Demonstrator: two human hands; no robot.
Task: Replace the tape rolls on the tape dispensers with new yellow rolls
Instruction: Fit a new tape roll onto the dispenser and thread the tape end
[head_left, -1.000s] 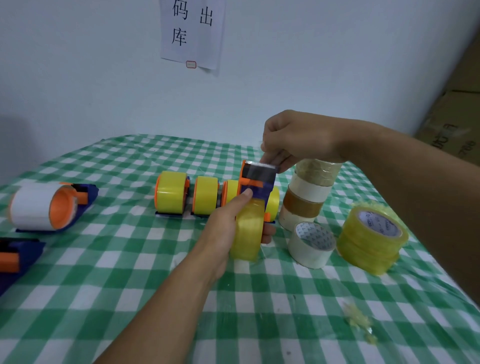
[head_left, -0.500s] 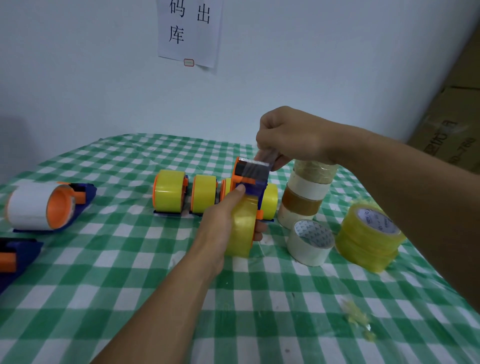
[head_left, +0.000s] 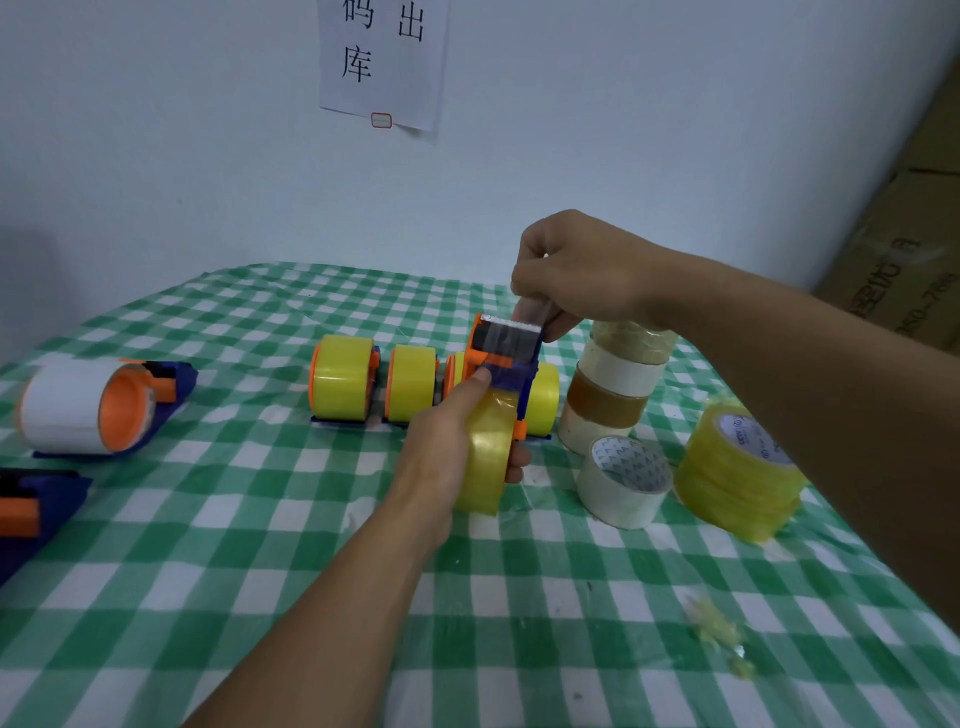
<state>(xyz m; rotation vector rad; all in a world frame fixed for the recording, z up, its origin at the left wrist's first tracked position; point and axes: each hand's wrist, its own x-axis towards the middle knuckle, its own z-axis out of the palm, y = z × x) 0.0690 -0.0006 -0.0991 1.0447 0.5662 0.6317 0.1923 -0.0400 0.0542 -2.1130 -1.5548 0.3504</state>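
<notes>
The yellow roll (head_left: 485, 457), mounted in the dispenser (head_left: 506, 364) above the bench (head_left: 260, 545), is gripped by the left hand (head_left: 447, 452). Farther back, the tape end (head_left: 530, 314) is pinched by the right hand (head_left: 576, 270). An uneven pull is likely to skew or tear the tape.

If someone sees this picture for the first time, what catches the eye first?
At centre, the left hand grips a yellow roll in a dispenser, while the right hand pinches its tape end. Behind stand three loaded dispensers; a roll stack stands right.
</notes>
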